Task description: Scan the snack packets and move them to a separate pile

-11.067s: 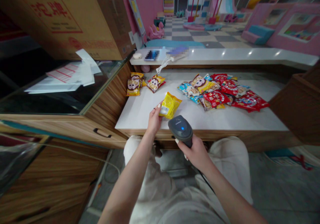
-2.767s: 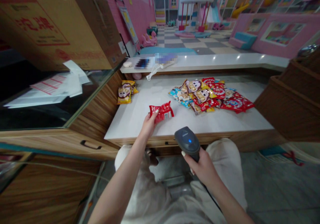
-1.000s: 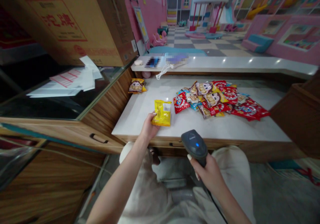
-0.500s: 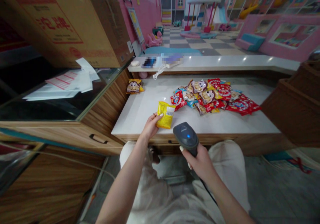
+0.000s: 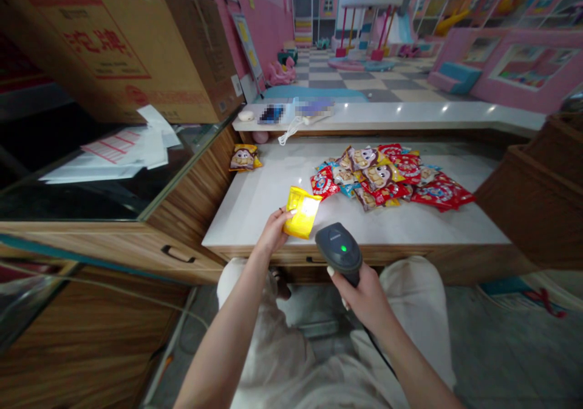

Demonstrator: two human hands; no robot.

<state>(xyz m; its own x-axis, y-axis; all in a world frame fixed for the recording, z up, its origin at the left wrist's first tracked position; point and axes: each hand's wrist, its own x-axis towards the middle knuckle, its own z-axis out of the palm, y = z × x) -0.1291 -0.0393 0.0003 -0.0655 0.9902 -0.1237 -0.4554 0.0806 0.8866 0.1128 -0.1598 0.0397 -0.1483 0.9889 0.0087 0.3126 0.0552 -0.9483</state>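
Observation:
Between the thumb and fingers of my left hand (image 5: 274,229) is a yellow snack packet (image 5: 301,216), held above the near part of the white desk (image 5: 255,214). Bright light washes out its label. My right hand (image 5: 364,290) grips the handle of a dark grey barcode scanner (image 5: 339,248), whose head faces the packet and shows a green light. The two are a short gap apart. Beyond them lies a pile of red, brown and blue snack packets (image 5: 378,175). One single brown and yellow packet (image 5: 245,157) sits at the desk's left edge.
At the left, a large cardboard box (image 5: 113,50) and loose papers (image 5: 113,154) rest on a glass-topped counter. A raised white ledge (image 5: 387,114) behind the desk carries a phone (image 5: 272,114) and a white cable (image 5: 290,130). A brown woven object (image 5: 542,184) stands at right.
The scanner's light has turned from blue to green, and bright light now falls on the packet's label. The packet has tilted slightly. My right hand has barely moved.

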